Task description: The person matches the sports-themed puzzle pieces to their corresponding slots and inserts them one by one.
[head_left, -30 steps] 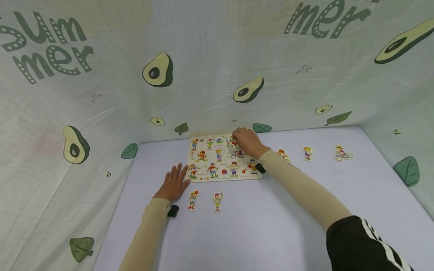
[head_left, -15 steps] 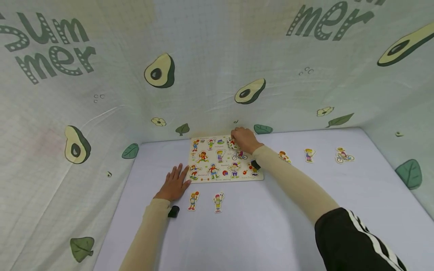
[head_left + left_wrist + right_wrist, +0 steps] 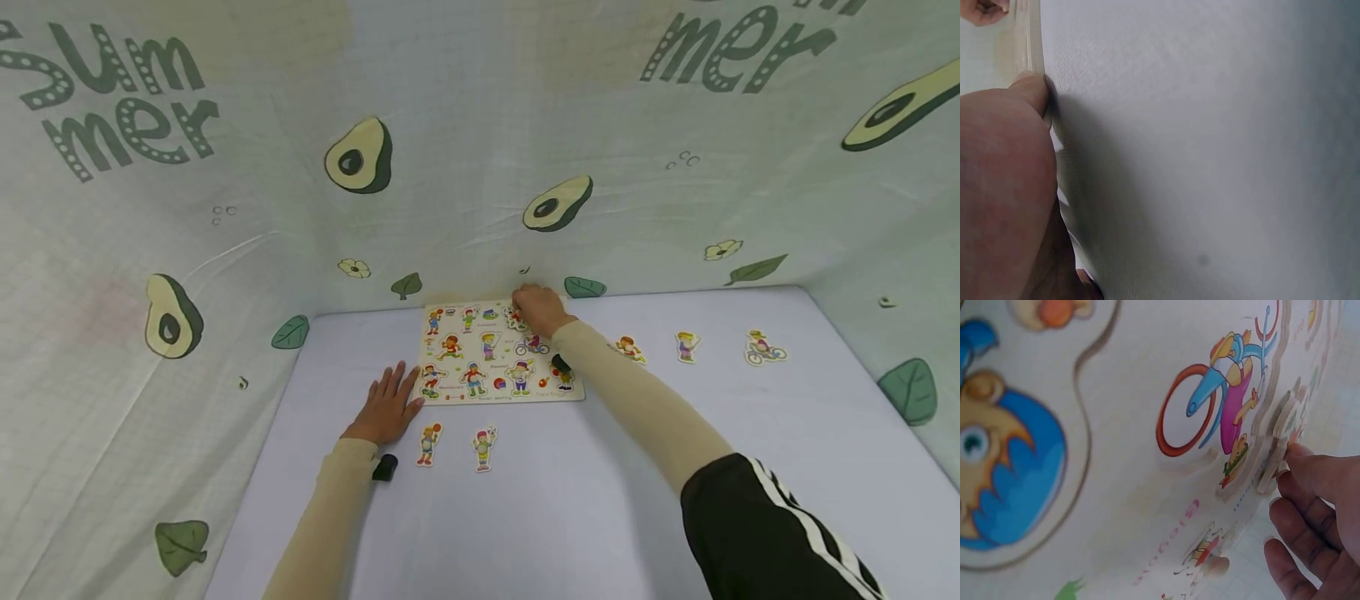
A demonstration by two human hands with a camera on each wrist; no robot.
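R hand [image 3: 543, 308] pinches pc [image 3: 514, 319] | board [image 3: 471, 345] long axis L-R, top away

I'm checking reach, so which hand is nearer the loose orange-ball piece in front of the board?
Left. The left hand is left of and slightly beyond the loose orange-ball piece; the right hand is well beyond it, at the board's far right corner.

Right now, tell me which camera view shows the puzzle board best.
The head view: it takes in nearly the whole puzzle board, though the right hand and sleeve hide part. The right wrist view gives only a close section, with the cyclist picture large. The left wrist view catches just a strip of edge beside the left hand.
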